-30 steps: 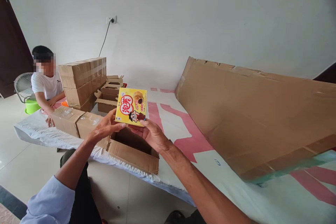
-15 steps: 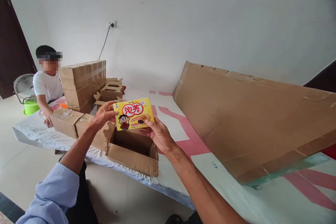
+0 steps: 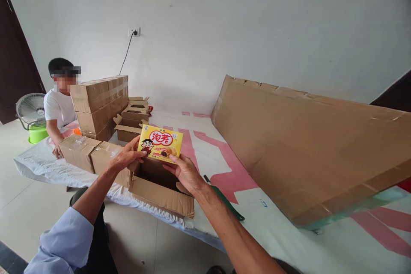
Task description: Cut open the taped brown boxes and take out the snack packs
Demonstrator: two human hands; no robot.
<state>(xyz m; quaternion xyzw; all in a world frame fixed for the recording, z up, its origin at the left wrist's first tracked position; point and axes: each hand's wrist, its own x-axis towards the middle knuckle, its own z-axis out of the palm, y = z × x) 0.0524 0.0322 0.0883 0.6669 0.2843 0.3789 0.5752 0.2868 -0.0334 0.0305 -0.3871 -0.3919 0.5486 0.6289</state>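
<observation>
I hold a yellow snack box (image 3: 161, 143) with red lettering and a cartoon figure between both hands, just above an open brown carton (image 3: 160, 190). My left hand (image 3: 126, 157) grips its left edge. My right hand (image 3: 183, 171) supports its lower right corner from below. The box lies with its long side level and its face tilted toward me. The carton sits at the near edge of a low white surface with pink bands (image 3: 231, 180), flaps spread open. Its inside is in shadow.
Two closed cartons (image 3: 84, 153) lie left of the open one. Behind them stand stacked sealed cartons (image 3: 99, 102) and several open ones (image 3: 133, 115). Another person (image 3: 59, 107) sits at far left beside a fan (image 3: 30, 109). A big cardboard sheet (image 3: 305, 145) leans at right. A dark green tool (image 3: 224, 199) lies by my right forearm.
The snack box turned from upright to long side level, then came down toward the open carton. Both hands kept hold of it.
</observation>
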